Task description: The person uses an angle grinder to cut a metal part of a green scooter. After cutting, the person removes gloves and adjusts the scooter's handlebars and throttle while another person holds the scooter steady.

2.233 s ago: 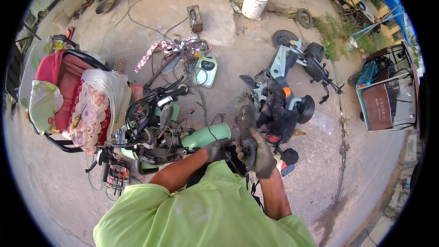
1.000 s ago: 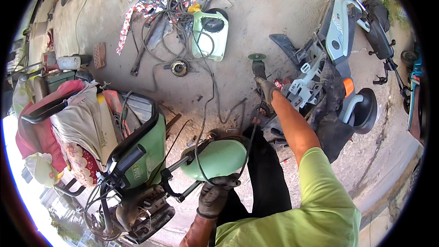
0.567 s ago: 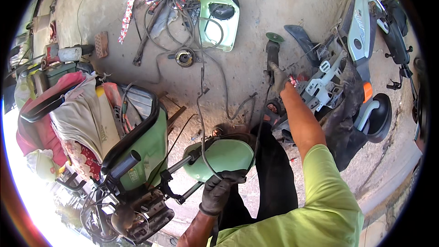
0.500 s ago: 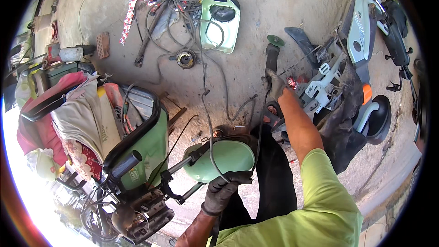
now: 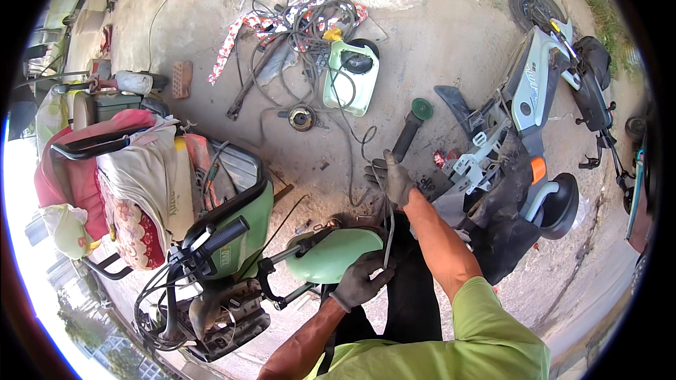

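Observation:
My left hand, in a dark grey glove, pinches a grey power cable low in front of me, beside the green front fender of an electric scooter. Farther forward, my right hand, also gloved, has its fingers spread, and the cable runs across it. Just beyond those fingers an angle grinder with a long black body and a green disc lies on the concrete. The cable loops on past the right hand toward a tangle of cords.
At left, the green scooter carries a heap of cloths. A dismantled pale blue scooter lies at right, near a dark sheet. Ahead are a light green panel, a round metal part and a brick.
My right hand has let go of the grinder, which now lies on the ground, and has come back toward me with fingers spread. My left hand has shifted right along the cable.

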The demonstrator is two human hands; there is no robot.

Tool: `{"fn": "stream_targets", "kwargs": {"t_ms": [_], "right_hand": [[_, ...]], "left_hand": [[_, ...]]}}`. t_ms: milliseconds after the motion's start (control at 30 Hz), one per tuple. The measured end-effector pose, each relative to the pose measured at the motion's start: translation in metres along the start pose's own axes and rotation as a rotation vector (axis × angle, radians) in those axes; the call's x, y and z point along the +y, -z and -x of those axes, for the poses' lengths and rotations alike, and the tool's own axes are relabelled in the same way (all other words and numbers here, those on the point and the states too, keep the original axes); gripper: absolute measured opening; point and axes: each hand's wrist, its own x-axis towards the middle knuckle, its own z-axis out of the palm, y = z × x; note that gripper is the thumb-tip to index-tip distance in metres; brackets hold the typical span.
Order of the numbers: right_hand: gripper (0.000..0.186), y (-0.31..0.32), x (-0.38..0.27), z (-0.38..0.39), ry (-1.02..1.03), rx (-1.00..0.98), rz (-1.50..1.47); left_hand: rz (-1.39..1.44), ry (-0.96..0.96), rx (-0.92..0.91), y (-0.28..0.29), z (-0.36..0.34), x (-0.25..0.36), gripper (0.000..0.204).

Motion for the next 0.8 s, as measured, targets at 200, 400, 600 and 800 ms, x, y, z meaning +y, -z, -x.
{"fn": "stream_targets", "kwargs": {"t_ms": [200, 400, 600, 800], "right_hand": [[0.036, -0.091, -0.098, 0.117, 0.260, -0.280, 0.115], [0.050, -0.122, -0.117, 0.283, 0.162, -0.940, 0.457], [0.053, -0.063, -0.046, 0.317, 0.050, -1.009, 0.781], [0.035, -0.019, -0.045, 0.294, 0.250, -0.557, 0.421]], "left_hand": [[-0.149, -0.102, 0.061, -0.011, 0.019, -0.010, 0.025], [1.421, 0.306, 0.200, 0.035, 0.004, -0.016, 0.053], [1.536, 0.270, 0.270, 0.132, -0.058, 0.084, 0.057], [1.002, -0.048, 0.168, 0.140, -0.035, 0.140, 0.036]]}}
